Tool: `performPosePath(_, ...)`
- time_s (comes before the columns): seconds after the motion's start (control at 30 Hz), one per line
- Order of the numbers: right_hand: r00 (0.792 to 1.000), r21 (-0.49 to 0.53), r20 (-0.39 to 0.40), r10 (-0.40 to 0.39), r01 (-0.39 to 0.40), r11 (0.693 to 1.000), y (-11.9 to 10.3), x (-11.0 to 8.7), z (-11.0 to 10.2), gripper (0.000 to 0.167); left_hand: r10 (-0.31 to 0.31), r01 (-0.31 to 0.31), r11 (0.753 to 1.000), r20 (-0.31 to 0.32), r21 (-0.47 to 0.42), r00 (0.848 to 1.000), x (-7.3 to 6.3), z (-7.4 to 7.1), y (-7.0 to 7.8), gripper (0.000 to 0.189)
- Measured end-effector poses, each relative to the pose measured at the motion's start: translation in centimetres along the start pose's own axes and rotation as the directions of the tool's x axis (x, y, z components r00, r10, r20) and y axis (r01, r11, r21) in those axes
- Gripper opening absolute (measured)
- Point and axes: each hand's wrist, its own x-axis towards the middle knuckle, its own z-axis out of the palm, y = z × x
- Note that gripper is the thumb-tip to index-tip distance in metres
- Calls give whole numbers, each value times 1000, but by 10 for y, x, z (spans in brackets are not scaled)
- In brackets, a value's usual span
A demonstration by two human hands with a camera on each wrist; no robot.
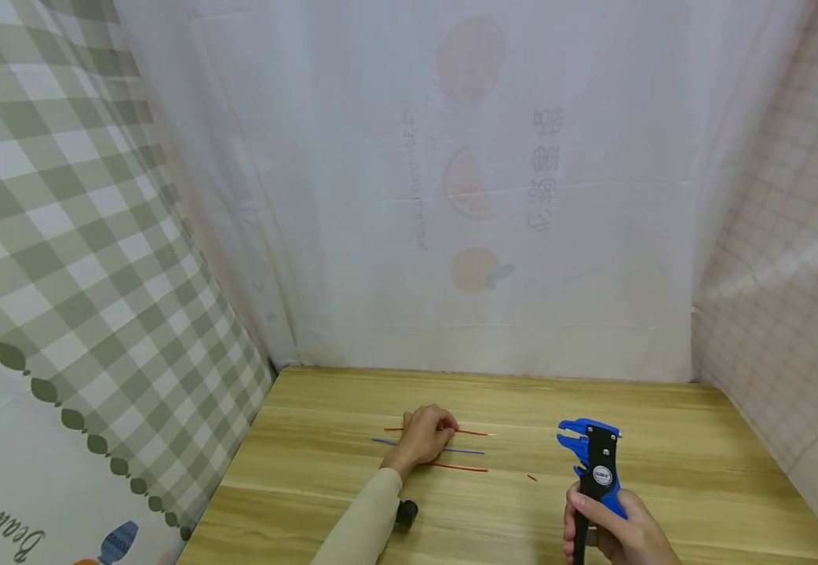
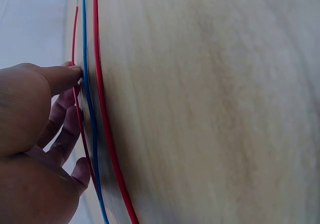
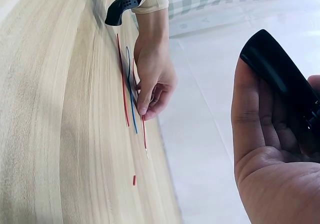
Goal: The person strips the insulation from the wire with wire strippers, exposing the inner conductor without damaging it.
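Observation:
My left hand (image 1: 423, 437) pinches the farthest red wire (image 1: 474, 432) between thumb and fingertips, low over the table. At its right end that wire shows a short bare tip (image 3: 147, 153). A blue wire (image 1: 467, 451) lies alongside it, and nearer to me is another red wire (image 1: 464, 468); the left hand and wrist cover part of both. My right hand (image 1: 621, 527) grips a blue and black wire stripper (image 1: 601, 463) by its handles, at the right, its blue head pointing up and left. In the right wrist view a black handle (image 3: 280, 71) lies across the curled fingers.
A small red piece of insulation (image 1: 532, 477) lies on the wood-grain table (image 1: 699, 471) between the wires and the stripper. A black camera (image 1: 406, 514) is worn at the left wrist. Cloth curtains (image 1: 352, 259) hang behind the table and along both sides.

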Motion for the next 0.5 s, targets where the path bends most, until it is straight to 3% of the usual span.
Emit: performPosePath(0.5,1000,0,10,-13,13,1000,1,3,-1,40,10,-10,1000,16,9,1000,-1,-4,-1,9)
